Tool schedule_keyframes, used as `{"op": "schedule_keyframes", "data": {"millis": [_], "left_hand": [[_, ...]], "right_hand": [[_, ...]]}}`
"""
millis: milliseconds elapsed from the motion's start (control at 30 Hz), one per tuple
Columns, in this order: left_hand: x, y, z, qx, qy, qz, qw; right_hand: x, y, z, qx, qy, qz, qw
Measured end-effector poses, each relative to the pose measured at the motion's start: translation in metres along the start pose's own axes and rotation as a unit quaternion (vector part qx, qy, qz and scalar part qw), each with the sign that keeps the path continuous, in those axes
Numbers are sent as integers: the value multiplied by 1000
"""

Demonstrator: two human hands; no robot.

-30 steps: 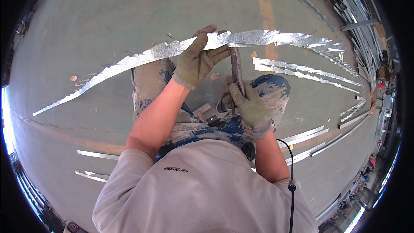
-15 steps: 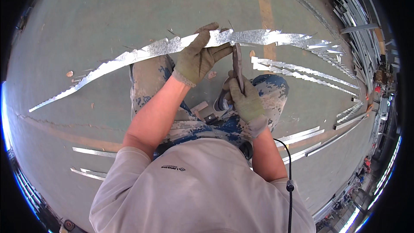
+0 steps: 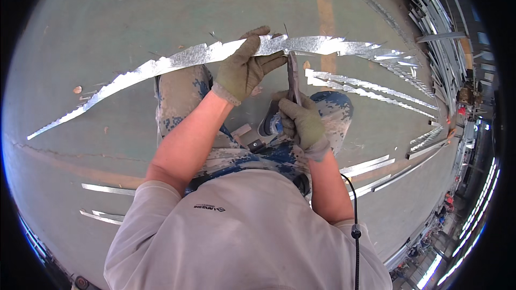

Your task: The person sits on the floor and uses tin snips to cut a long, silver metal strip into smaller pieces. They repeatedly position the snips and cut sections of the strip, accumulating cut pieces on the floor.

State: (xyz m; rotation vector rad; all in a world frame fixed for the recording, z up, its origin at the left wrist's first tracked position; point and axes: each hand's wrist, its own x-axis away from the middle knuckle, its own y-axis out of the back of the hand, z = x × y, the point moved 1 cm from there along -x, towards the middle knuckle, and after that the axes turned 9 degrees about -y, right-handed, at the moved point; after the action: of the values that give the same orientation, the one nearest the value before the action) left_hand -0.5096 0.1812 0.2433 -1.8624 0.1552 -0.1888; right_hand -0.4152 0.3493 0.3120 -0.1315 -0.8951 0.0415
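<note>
A long shiny sheet-metal strip (image 3: 177,58) with a notched edge and small bent-up slivers stretches from left to right in front of my knees. My left hand (image 3: 239,67), in an olive work glove, is closed over its middle, thumb on the upper face and the other fingers partly behind it. Gloved as well, my right hand (image 3: 303,123) is wrapped around a long, narrow dark metal tool (image 3: 293,78). The tool stands seen edge-on, its far tip at the strip's near edge, just right of my left fingertips; its exact kind cannot be made out.
Two more notched strips (image 3: 371,90) lie on the floor to the right. Flat metal pieces (image 3: 368,166) lie behind my right knee, others (image 3: 107,189) at the lower left. A large pile of metal lengths (image 3: 438,27) fills the far right. A black cable (image 3: 356,198) hangs by my right arm.
The whole view has shifted slightly, so the scene sits a little further left. Both hands keep their places on the strip and the tool; the right fingers look wrapped a little differently.
</note>
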Motion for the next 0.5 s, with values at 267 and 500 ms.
{"op": "schedule_keyframes", "data": {"millis": [267, 500], "left_hand": [[-6, 20, 13, -32, 21, -23, 999], [-13, 26, 19, -62, 31, -75, 995]], "right_hand": [[-43, 11, -30, 140, 59, -138, 979], [-64, 7, -33, 445, 124, -352, 814]]}}
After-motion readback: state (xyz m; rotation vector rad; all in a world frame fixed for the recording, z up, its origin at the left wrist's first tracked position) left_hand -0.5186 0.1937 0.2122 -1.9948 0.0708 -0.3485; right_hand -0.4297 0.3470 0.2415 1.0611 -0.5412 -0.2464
